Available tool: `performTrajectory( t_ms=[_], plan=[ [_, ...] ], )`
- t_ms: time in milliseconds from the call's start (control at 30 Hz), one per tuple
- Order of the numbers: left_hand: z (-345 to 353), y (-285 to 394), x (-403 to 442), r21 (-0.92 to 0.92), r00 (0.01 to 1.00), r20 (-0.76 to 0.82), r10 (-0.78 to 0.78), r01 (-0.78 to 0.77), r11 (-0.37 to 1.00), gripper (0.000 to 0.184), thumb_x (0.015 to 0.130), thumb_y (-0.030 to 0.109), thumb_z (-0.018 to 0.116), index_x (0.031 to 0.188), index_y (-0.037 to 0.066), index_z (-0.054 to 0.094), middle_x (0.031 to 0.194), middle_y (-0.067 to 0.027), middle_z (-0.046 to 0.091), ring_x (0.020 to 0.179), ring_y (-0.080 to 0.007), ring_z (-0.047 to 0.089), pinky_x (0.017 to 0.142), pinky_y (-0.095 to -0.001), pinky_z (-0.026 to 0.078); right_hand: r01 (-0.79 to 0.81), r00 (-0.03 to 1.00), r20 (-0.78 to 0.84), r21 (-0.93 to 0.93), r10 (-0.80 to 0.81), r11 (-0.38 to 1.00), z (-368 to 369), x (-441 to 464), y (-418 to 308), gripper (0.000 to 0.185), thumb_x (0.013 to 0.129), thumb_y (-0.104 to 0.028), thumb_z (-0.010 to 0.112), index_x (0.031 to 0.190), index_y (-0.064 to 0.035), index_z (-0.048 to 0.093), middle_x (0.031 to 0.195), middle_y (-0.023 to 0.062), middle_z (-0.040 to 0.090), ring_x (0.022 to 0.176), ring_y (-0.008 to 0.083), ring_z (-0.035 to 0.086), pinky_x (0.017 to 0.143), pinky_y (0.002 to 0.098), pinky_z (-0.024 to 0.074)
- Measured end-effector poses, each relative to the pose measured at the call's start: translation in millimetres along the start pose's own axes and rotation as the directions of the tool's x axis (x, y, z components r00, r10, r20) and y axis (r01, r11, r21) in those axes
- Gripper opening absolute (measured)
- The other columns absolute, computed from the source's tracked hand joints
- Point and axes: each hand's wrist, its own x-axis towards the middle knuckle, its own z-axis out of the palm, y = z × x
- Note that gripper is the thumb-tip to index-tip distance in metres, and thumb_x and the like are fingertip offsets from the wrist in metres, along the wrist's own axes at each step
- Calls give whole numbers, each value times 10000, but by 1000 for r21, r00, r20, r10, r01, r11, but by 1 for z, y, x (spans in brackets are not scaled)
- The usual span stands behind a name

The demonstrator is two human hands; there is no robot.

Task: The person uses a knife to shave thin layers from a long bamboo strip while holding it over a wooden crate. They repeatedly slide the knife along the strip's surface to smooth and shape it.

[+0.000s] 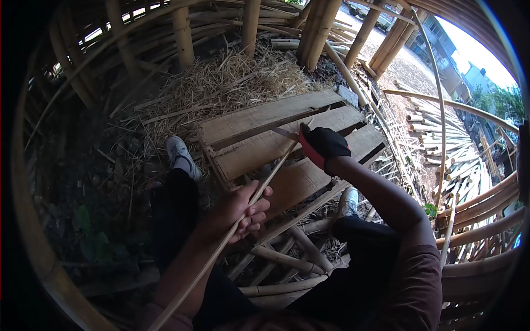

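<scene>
My left hand is closed around a long, thin bamboo strip. The strip slants from the bottom edge of the view up to my right hand, above a low wooden slatted table. A black and red glove covers my right hand, which is closed on a knife. The knife's blade points left out of the glove and meets the strip near its far end. Its handle is hidden inside the glove.
Straw-like shavings are heaped behind the table. Upright bamboo posts stand beyond. Cut bamboo poles are piled on the right. My shoes rest on either side of the table, and bamboo pieces lie below its front edge.
</scene>
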Motion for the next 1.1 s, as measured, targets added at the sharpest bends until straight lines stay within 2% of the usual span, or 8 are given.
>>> performTrajectory(
  t_ms=[133,233,400,500,667,733,933,1100],
  plan=[
    [-4,1,5,13,1000,16,9,-9,1000,273,1058,325,285,974,104,422,523,92,330,315,0,279,290,-137,257,-108,988,114,29,105,994,-12,12,7,699,968,-546,239,939,-25,704,996,236,674,988,400,636,901,456,469],
    [-4,0,2,13,1000,16,1,-2,1000,276,1058,325,284,976,103,426,518,94,329,313,1,280,291,-138,253,3,1000,4,-28,-3,1000,-2,-11,-3,671,974,-528,245,911,-34,695,958,231,678,937,395,648,850,471,481],
    [-4,1,5,5,1000,14,0,0,1000,288,1059,332,274,968,106,427,511,97,332,311,5,281,293,-136,247,-12,995,96,17,10,1000,-12,7,7,666,975,-521,243,958,-34,697,995,232,676,981,407,635,900,468,468],
    [-4,1,-1,-1,1000,25,-7,7,1000,297,1059,338,270,965,105,427,512,95,337,311,4,287,287,-135,257,38,999,0,-25,-38,999,-4,-13,-8,668,980,-507,239,892,-27,695,936,222,684,923,394,652,865,462,484],
    [-3,-2,4,-6,1000,24,-1,1,1000,297,1061,331,264,966,103,427,513,96,336,312,4,292,285,-134,263,7,998,66,24,-9,1000,-7,5,-2,699,979,-542,231,888,-47,716,914,217,686,925,399,652,872,455,478],
    [-1,1,2,5,1000,8,7,-8,1000,295,1061,326,261,967,102,427,513,95,335,313,5,293,285,-134,262,73,997,-22,-44,-74,996,-7,-17,-16,694,985,-525,224,856,-50,713,883,202,691,890,384,661,845,455,487],
    [-1,2,3,-1,1000,11,13,-13,1000,289,1060,317,263,971,98,428,513,89,330,320,0,303,286,-138,269,68,997,22,4,-68,998,-7,-2,-14,709,975,-555,228,873,-51,716,880,213,686,892,411,652,856,461,485],
    [-2,1,2,6,1000,14,8,-8,1000,284,1060,315,261,976,97,424,520,87,327,320,-3,289,290,-143,260,60,995,78,-7,-59,998,-14,-10,-18,677,994,-485,210,871,-42,706,898,207,691,898,387,659,857,471,486]
  ],
)
